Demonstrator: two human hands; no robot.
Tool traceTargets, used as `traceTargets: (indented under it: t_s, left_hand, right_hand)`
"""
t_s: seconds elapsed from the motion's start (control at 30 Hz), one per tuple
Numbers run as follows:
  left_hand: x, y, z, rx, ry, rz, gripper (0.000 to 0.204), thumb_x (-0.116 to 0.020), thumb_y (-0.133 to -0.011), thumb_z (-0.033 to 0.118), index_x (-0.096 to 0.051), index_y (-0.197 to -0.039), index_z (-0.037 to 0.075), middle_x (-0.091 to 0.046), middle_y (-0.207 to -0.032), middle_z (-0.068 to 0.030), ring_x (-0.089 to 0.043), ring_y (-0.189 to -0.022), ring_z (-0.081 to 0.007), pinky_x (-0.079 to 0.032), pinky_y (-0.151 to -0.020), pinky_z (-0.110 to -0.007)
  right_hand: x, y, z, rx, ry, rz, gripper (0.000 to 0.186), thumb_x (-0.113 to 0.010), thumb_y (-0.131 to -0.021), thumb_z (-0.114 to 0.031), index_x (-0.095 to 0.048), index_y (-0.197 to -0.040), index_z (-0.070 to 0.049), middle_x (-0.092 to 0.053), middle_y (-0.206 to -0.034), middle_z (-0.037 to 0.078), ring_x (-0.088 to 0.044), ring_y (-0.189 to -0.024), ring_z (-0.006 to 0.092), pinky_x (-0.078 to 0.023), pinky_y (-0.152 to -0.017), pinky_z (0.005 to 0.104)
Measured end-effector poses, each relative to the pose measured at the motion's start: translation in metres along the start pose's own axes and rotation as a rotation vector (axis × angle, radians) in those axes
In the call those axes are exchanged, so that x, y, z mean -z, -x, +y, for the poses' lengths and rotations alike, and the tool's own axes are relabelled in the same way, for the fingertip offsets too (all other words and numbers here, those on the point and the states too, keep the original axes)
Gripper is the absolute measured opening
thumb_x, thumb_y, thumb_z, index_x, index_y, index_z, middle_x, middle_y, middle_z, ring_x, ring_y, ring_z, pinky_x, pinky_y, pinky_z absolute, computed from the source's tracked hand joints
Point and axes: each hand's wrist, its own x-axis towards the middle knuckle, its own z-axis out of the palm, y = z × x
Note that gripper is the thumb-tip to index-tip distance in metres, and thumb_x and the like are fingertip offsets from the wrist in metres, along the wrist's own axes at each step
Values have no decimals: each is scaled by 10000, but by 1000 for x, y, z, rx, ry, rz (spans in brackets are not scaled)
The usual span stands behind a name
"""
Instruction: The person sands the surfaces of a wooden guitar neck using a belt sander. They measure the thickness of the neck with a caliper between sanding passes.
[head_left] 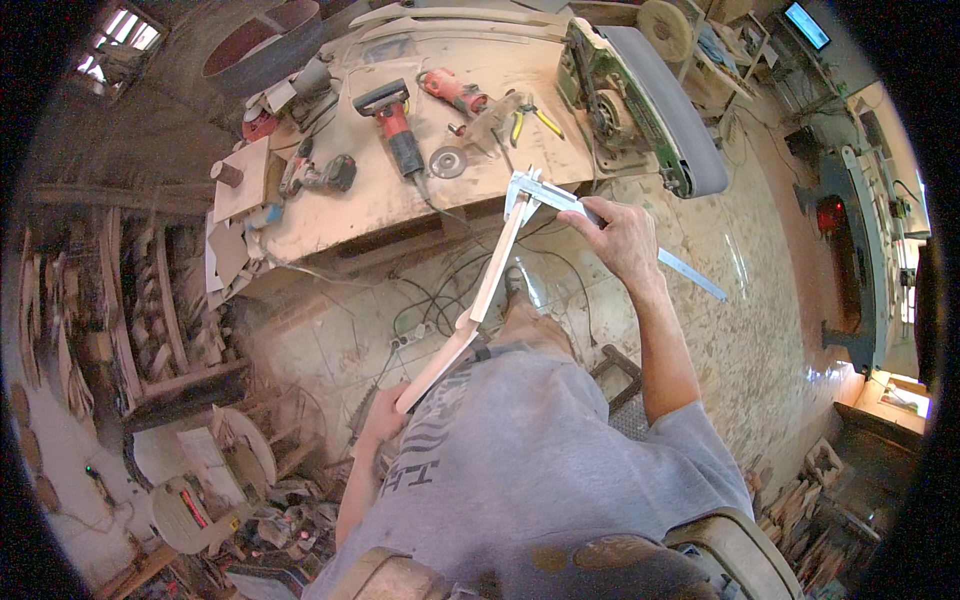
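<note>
My left hand (382, 415) is closed round the lower end of a long, pale wooden piece (496, 272) with a bend partway along it. The piece slants up and away from my body toward the workbench. In my right hand (618, 238) is a metal vernier caliper (543, 190), its jaws at the far end of the wood. The caliper's beam sticks out past my wrist on the right. Whether both jaws touch the wood is too small to tell.
The workbench (330, 222) ahead bears an orange power tool (400, 138), a red grinder (452, 90), a cordless drill (322, 172), yellow-handled pliers (535, 122) and a green belt sander (640, 110). Cables (440, 290) trail over the floor beneath. Wood offcuts (160, 290) stand at the left.
</note>
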Motion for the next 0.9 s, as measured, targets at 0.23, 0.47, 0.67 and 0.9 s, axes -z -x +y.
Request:
traceTargets:
  t_s: [0.23, 0.47, 0.67, 0.9]
  left_hand:
    - [-7, 1, -22, -7, -11, 38, 306, -717, -763, 145, -624, -1017, 3, -627, -876, -234, -599, -793, -376, -480, -758, -374]
    - [-12, -2, -20, -34, 28, 18, 335, -698, -749, 136, -619, -1044, -3, -623, -907, -261, -625, -839, -406, -489, -776, -398]
    - [-10, -2, -8, 0, 75, 11, 383, -647, -672, 91, -623, -1044, 3, -630, -859, -232, -609, -796, -381, -488, -770, -392]
    - [-18, -3, -20, 63, 104, 6, 376, -620, -662, 76, -625, -1031, 10, -606, -797, -211, -582, -735, -311, -485, -752, -372]
  right_hand:
    - [-7, 6, 7, 92, 7, 63, 383, -779, -855, -465, -751, -938, -93, -623, -617, 97, -634, -572, 298, -476, -562, 399]
    - [7, 26, -19, 67, -160, -104, 389, -734, -903, -290, -685, -1255, -130, -714, -805, 140, -684, -678, 302, -533, -646, 412]
    - [-2, 50, -38, 151, -348, -128, 433, -731, -920, -225, -651, -1334, -123, -736, -1005, 180, -708, -812, 329, -556, -748, 403]
    - [-8, 51, -48, 213, -352, -160, 427, -709, -931, -251, -644, -1339, -144, -731, -994, 169, -704, -871, 363, -555, -754, 433]
